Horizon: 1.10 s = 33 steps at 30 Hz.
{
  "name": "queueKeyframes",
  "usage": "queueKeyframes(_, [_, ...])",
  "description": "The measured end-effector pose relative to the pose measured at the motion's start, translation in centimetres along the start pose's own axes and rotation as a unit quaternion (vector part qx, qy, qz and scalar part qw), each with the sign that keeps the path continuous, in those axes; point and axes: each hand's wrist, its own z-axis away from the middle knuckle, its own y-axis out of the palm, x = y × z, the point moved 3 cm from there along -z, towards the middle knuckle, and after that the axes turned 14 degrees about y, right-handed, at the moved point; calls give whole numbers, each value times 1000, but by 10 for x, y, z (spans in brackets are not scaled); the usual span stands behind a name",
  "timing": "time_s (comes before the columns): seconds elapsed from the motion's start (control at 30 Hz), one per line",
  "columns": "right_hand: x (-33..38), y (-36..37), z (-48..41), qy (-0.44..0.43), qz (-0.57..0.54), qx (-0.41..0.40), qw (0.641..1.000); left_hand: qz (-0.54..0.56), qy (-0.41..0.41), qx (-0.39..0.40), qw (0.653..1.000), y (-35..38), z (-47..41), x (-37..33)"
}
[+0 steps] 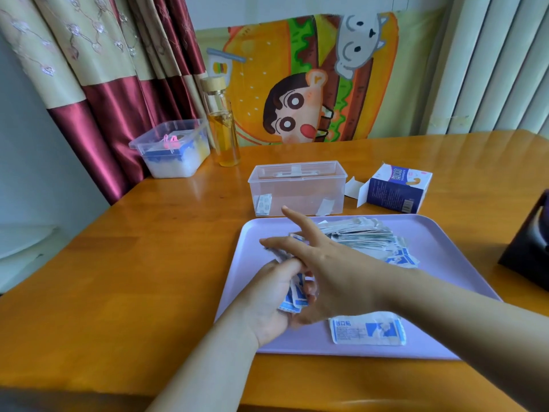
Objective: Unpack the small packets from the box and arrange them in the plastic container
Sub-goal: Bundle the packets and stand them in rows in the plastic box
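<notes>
My left hand (pixel 267 298) grips a bunch of small blue-and-white packets (pixel 292 298) over the lilac tray (pixel 439 263). My right hand (pixel 323 269) lies across it with the index and middle fingers stretched out and the other fingers on the bunch. A heap of packets (pixel 365 236) lies at the tray's far side, and one larger torn packet (pixel 367 328) lies near its front edge. The clear plastic container (pixel 297 188) stands just beyond the tray with two packets leaning inside. The opened blue-and-white box (pixel 395 188) lies to its right.
A glass bottle with amber liquid (pixel 222 126) and a lidded plastic tub (pixel 172 150) stand at the wooden table's back left. A dark object (pixel 528 239) sits at the right edge. A cartoon cloth hangs behind the table.
</notes>
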Motion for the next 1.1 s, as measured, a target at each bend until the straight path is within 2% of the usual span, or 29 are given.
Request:
queueKeyframes(0.2, [1,-4,5,-38,22,-20,999,20,-16,30,999,2,0,-1])
queueKeyframes(0.33, [-5,-9,2,-14,-11,-21,1000,-4,-34,31,999,-1,2,1])
queueKeyframes(0.47, [-5,-11,3,-14,-14,-13,1000,19,-54,34,998,0,3,-1])
queueKeyframes(0.67, [-15,-14,-4,68,-172,-14,983,66,-38,8,997,1,5,-2])
queueKeyframes(0.8, [-22,-11,-10,99,-252,38,962,55,-33,17,998,-2,6,-1])
queueKeyframes(0.87, [-26,-9,-14,111,-293,36,949,74,-44,20,996,-3,5,-2])
queueKeyframes(1.0, [-38,-8,-22,140,-325,-10,935,115,-71,13,991,-3,7,-5])
queueKeyframes(1.1, [-43,-9,-24,150,-302,-31,941,109,-60,1,992,-6,8,-5])
